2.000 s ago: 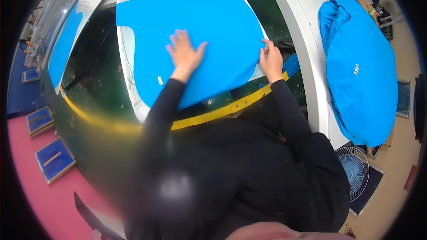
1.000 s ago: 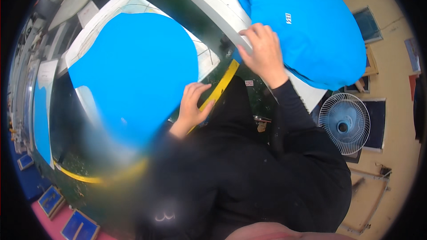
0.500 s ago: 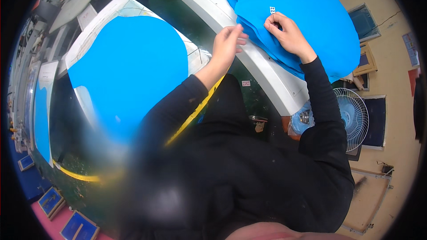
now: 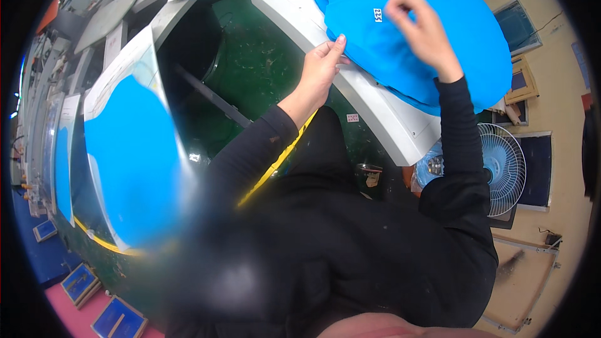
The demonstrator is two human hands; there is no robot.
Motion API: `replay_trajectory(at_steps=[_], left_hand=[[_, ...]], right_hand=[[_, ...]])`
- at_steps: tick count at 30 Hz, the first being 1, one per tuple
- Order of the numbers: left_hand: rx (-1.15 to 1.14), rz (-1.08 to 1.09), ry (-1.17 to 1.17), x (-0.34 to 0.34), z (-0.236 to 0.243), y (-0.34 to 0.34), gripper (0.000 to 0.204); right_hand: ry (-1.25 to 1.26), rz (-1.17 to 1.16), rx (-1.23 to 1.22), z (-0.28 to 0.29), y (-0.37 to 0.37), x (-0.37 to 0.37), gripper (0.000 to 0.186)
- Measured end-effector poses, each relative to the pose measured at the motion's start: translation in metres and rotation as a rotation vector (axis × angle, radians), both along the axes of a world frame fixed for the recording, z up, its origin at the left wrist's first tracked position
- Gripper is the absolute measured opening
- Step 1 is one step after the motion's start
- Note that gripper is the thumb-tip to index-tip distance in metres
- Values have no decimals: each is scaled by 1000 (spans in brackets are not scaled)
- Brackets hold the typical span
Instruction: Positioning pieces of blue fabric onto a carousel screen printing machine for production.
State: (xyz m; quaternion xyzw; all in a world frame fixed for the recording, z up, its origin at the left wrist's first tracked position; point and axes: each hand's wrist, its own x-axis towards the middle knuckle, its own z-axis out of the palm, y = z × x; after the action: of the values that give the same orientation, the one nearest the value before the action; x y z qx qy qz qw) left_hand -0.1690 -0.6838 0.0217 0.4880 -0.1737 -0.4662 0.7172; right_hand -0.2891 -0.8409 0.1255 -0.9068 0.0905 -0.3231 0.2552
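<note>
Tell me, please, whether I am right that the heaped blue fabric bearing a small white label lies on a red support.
Not quite: the support is white, not red, as the head view shows. The heaped blue fabric bearing a small white label does lie on it.

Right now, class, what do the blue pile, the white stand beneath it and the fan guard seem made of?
Blue pile: matte fabric, judging by its soft folds. White stand: smooth and crisp-edged, perhaps painted metal or plastic. Fan guard: probably coated wire, given its thin, pale ribs.
</note>
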Motion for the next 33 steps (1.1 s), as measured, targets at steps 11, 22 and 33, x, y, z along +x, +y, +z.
replay_trajectory(at_steps=[11, 22, 33], left_hand=[[86, 135, -421, -80, -33, -108, 37], [-87, -24, -400, -115, 126, -245, 79], [-436, -185, -15, -87, 127, -230, 58]], right_hand=[[-78, -86, 46, 12, -109, -79, 13], [334, -43, 184, -35, -82, -152, 23], [-1128, -441, 1277, 6, -338, -274, 38]])
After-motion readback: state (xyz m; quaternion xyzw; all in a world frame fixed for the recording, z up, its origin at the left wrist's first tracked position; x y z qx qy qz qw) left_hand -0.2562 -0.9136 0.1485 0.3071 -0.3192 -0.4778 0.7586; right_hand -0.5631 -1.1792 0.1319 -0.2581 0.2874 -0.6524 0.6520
